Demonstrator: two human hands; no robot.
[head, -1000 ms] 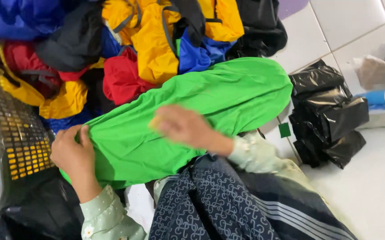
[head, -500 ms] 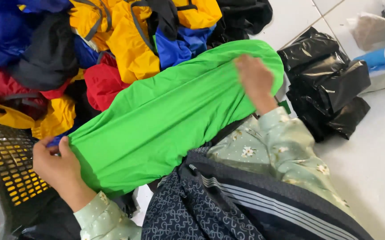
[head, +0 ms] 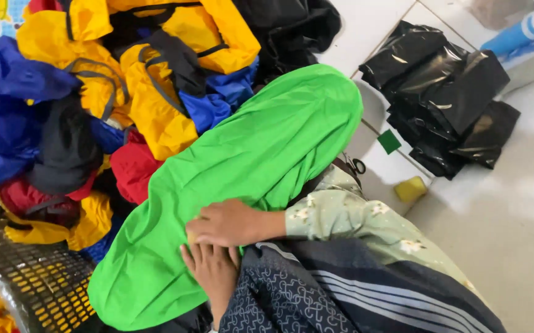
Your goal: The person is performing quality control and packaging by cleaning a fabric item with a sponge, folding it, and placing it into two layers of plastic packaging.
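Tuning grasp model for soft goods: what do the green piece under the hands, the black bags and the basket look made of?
Green cloth: thin, smooth synthetic fabric, probably nylon-like; matte sheen, soft folds, drapes over the lap. Black bags: thin plastic film; glossy highlights, sharp crinkles. Basket: rigid black mesh, likely moulded plastic, though metal can't be excluded. Both hands, right and left, press flat on the cloth.

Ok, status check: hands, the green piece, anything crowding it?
Right hand flat on green cloth, left hand just below, touching it. Cloth spread across lap. Pile of coloured garments alongside, black bags apart.

cloth on lap, bags right
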